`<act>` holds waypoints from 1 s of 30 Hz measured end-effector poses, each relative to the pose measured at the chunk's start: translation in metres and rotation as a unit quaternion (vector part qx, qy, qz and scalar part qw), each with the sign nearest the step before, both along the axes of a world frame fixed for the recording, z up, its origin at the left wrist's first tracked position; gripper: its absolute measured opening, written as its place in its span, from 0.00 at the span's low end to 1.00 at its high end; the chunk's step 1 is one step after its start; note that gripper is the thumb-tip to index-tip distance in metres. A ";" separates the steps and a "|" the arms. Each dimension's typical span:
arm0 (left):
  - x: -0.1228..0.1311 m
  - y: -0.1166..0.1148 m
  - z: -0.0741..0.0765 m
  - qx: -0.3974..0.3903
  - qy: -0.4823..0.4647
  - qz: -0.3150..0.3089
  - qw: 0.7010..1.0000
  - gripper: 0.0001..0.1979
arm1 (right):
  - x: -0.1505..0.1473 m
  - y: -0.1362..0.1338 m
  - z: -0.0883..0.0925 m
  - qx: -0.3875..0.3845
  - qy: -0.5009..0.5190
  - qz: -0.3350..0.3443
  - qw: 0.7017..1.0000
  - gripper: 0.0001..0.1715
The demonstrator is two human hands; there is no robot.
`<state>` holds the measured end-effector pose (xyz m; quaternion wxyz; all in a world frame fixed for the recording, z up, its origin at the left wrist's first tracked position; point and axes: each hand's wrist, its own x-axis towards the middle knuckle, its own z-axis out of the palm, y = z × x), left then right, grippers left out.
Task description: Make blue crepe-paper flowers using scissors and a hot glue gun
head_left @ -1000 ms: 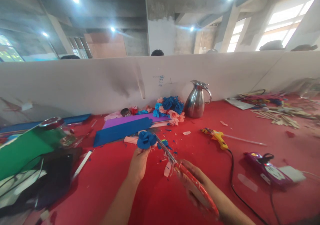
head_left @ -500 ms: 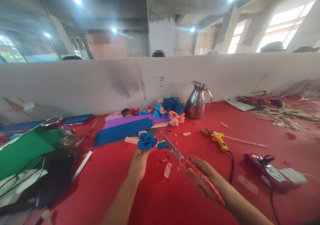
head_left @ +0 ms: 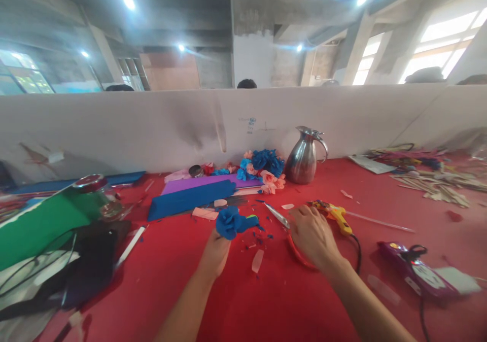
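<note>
My left hand [head_left: 216,253] pinches a blue paper flower [head_left: 228,223] upright at its base. A small blue paper piece [head_left: 247,223] shows beside the flower, and I cannot tell whether it touches the petals. My right hand [head_left: 314,233] is palm down over the red handles of the scissors [head_left: 279,214]. Its fingertips are hidden, so any grip on the scissors does not show. The scissor blades point up and left. Just beyond the right hand lies a yellow glue gun [head_left: 337,217] with a black cord.
Blue paper [head_left: 190,200] lies over purple sheets, with finished paper flowers [head_left: 268,167] behind. A steel jug [head_left: 302,157] stands by the white partition [head_left: 171,129]. A purple power strip [head_left: 413,268] lies at right. A glass jar [head_left: 108,202] and green board [head_left: 45,225] are at left. Paper scraps dot the red table.
My right hand has turned palm down and moved forward, and the scissors are now low at the table. The left hand has tilted the flower slightly. The view has shifted a little.
</note>
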<state>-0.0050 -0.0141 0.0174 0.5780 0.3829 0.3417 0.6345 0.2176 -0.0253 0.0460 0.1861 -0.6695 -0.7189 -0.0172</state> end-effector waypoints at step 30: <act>0.014 -0.011 -0.017 -0.086 0.125 -0.038 0.988 0.12 | -0.083 0.006 -0.039 -0.097 0.645 0.139 0.745 0.11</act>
